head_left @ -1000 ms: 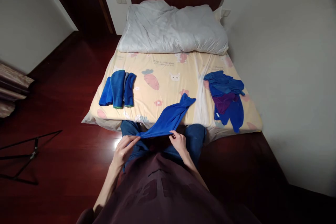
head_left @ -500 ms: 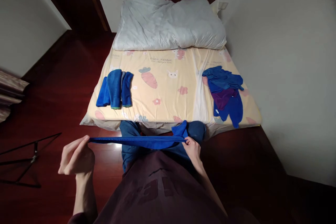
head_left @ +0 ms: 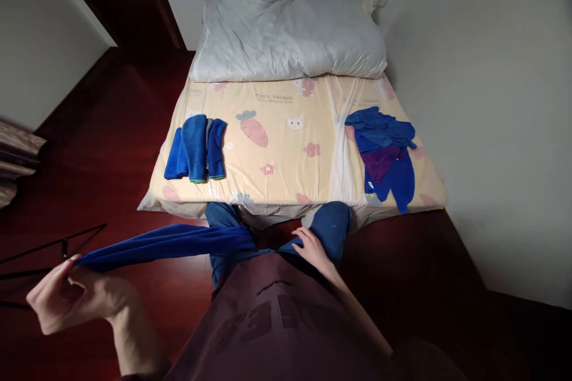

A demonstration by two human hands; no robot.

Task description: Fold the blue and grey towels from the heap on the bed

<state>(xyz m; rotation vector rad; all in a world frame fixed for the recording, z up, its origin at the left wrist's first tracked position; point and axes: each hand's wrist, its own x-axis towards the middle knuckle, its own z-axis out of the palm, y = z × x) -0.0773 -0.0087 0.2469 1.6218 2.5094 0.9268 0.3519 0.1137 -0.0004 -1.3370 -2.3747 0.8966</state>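
My left hand (head_left: 67, 297), out at the far left, pinches one end of a long blue towel (head_left: 179, 243). The towel stretches sideways in loose lengthwise folds, its other end free above my left thigh. My right hand (head_left: 311, 248) is open beside my right thigh, fingers slightly apart and holding nothing. On the bed ahead, several rolled or folded blue towels (head_left: 195, 146) lie side by side at the left. A crumpled heap of blue cloths (head_left: 379, 131) lies at the right, with a purple cloth (head_left: 381, 164) among them.
The bed (head_left: 277, 184) has a yellow patterned sheet and stands right in front of my knees. A pale quilt (head_left: 290, 36) is bunched at its far end. Black tripod legs (head_left: 62, 245) stand on the floor at left. A white wall (head_left: 482, 131) runs along the right.
My right hand has let go of the blue towel. My left hand has moved further left and slightly down, drawing the towel along, so its free end now trails over my left thigh.
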